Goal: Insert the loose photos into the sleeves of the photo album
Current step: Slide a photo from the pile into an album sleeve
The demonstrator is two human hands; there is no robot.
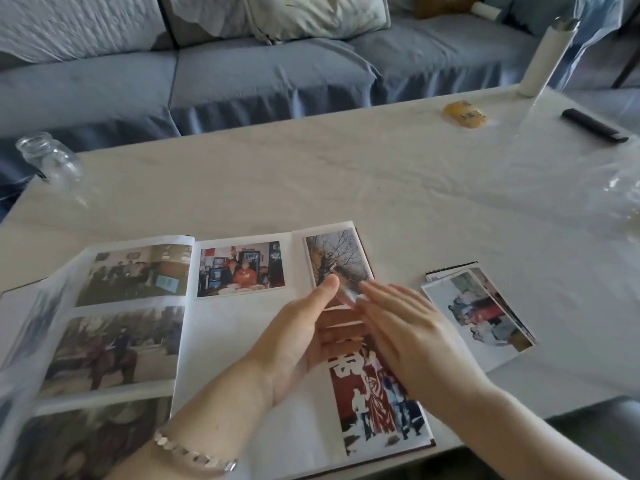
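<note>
The photo album [242,337] lies open at the near edge of the table, with several photos in its sleeves. On the right page a tree photo [337,258] sits at the top and a red photo [374,403] at the bottom. My left hand [311,330] lies over that page with thumb up and fingers straight, the fingers looking hazy as if under the clear sleeve film [346,296]. My right hand [408,327] hovers flat beside it, fingers straight, tips at the film's edge. A stack of loose photos [481,313] rests on the table right of the album.
A glass jar [48,161] stands at the table's left corner. A white bottle [547,53], a yellow object [465,114] and a black remote [594,125] lie at the far right, with clear plastic [620,199] nearer. A blue sofa [242,71] runs behind the table.
</note>
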